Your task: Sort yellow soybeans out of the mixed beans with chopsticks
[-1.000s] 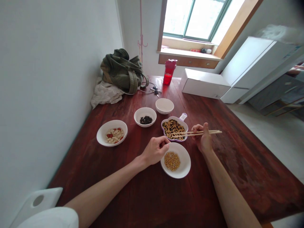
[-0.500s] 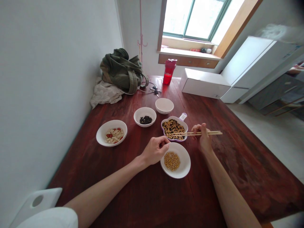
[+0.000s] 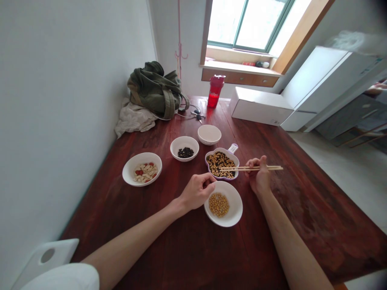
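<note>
My right hand (image 3: 259,175) is closed around a pair of chopsticks (image 3: 266,168). Their tips reach into a purple-rimmed dish (image 3: 233,148) with a short handle, among mixed yellow and black beans (image 3: 216,163). My left hand (image 3: 198,191) pinches the upper left rim of a white bowl (image 3: 233,215), which has yellow soybeans (image 3: 219,204) in it. Farther off and to the left is a white bowl (image 3: 184,141) holding black beans (image 3: 185,152).
A bowl (image 3: 128,171) of pale slices and red pieces stands at left, and another white bowl (image 3: 209,134) behind the dish. Toward the back are a green bag (image 3: 151,88), keys (image 3: 198,117), a red bottle (image 3: 215,92) and a white box (image 3: 260,106).
My right hand has shifted slightly to the right, and the chopstick tips have moved a little within the dish. My left hand and the bowls stay where they were.
</note>
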Demonstrator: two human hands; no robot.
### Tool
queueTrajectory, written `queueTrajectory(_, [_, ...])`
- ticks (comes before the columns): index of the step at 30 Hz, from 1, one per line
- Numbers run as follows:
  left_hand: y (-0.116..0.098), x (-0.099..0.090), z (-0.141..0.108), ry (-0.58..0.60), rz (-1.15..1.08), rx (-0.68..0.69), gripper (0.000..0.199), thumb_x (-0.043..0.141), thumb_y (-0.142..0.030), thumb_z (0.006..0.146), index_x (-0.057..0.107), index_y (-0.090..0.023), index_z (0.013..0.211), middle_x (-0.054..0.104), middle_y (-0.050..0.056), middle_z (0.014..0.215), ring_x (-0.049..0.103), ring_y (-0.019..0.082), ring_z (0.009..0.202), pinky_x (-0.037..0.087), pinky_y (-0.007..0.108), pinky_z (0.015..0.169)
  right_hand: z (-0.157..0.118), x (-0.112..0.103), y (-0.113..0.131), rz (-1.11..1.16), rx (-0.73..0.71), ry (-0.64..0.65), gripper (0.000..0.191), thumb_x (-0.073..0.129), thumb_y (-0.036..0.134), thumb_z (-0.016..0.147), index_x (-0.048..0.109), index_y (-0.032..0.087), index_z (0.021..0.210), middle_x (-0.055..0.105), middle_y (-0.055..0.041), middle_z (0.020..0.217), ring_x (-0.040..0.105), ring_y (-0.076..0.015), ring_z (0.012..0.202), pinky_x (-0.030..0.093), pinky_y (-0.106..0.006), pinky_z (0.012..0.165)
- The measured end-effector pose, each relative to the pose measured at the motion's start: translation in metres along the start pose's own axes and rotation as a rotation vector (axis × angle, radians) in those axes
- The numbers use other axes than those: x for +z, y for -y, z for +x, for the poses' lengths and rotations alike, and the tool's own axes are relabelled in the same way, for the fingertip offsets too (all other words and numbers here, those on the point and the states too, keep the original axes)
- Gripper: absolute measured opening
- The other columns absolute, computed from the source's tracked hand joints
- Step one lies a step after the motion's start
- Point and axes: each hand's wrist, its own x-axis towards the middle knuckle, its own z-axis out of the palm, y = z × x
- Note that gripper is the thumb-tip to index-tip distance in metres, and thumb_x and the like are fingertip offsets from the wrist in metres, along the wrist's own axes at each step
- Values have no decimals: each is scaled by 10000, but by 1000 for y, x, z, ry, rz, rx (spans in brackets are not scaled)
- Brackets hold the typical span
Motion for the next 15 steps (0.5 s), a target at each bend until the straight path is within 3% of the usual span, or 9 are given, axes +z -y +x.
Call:
queueTrajectory(5, [-1, 0, 0, -3, -6, -4, 191, 577, -226, 916, 734, -121, 888, 597, -12, 681, 490, 101, 618, 358, 225, 582, -5, 1, 17, 137, 86, 183, 635, 612, 706, 881, 494, 208, 504, 408, 16, 474, 436, -110, 423, 366, -256, 380])
queueTrajectory(9, [-1, 0, 0, 0, -1, 0, 193, 573, -228, 919, 730, -122, 883, 598, -10, 687, 488, 101, 623, 352, 227, 581, -11, 5, 26, 120, 182, 319, 626, 582, 721, 884, 519, 215, 522, 411, 9, 489, 428, -125, 421, 394, -292, 400])
queueTrajectory(12, [0, 0, 0, 5, 0, 1, 194, 567, -228, 919, 726, -123, 883, 605, -6, 691, 497, 106, 628, 354, 229, 583, -9, 4, 26, 124, 152, 297, 620, 579, 714, 888, 516, 215, 525, 407, 11, 501, 419, -121, 423, 396, -292, 403])
queueTrajectory(15, [1, 0, 0, 7, -10, 0, 193, 569, -232, 918, 725, -124, 887, 608, -4, 691, 499, 108, 628, 359, 226, 582, -3, 0, 23, 151, 57, 173, 634, 574, 718, 888, 495, 212, 514, 385, 21, 498, 412, -109, 412, 379, -278, 389])
